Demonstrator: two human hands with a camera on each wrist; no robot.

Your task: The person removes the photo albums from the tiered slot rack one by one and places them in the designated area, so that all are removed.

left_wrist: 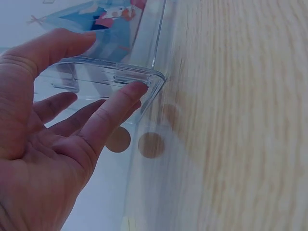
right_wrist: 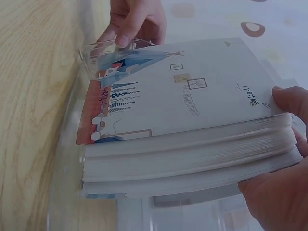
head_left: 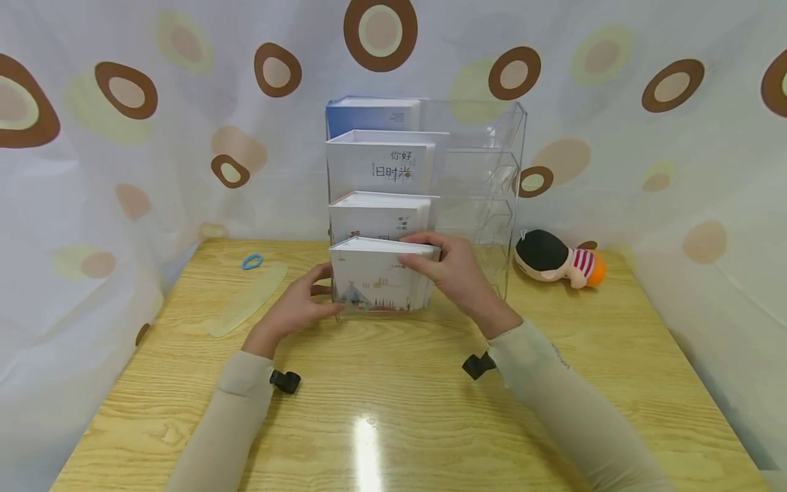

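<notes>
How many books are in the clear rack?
4 in the clear plastic rack: a blue-covered book on top, a white book below it, another white book under that, and a white tent-picture book lowest, held by the right hand. More could hide behind.

Clear glossy plastic rack [head_left: 473, 171]; paper-paged book [head_left: 378, 277]; glossy wood-grain table [head_left: 393, 376].

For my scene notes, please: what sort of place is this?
Seemingly a screened-off tabletop workspace: a wooden table bordered by patterned sheeting, with a clear rack holding books.
</notes>
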